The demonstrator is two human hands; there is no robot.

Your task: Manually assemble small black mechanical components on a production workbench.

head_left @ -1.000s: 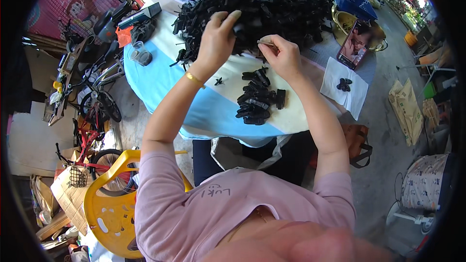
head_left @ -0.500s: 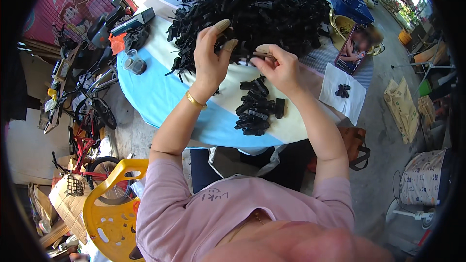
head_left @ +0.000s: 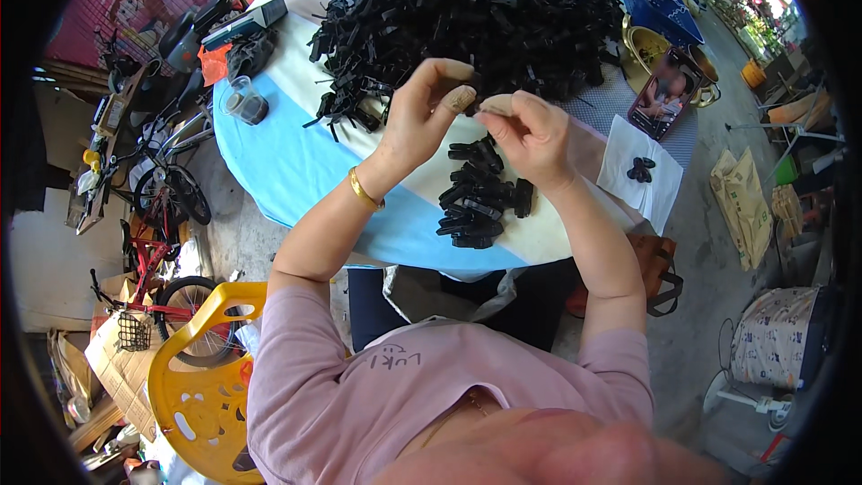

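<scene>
As 2 hands (head_left: 420, 122) (head_left: 537, 136) hover, black parts (head_left: 476, 22) heaped beyond, clustered nearer

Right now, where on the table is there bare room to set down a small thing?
The widest bare patch is the blue cloth between the clear cup and the left forearm. A narrower cream patch lies between the small black cluster and the right forearm. The far side is crowded by the big black heap, the right by phone and white paper.

There are two hands (head_left: 424, 117), one large heap of black parts (head_left: 467, 22), one phone (head_left: 663, 101) and one yellow chair (head_left: 208, 409).
</scene>
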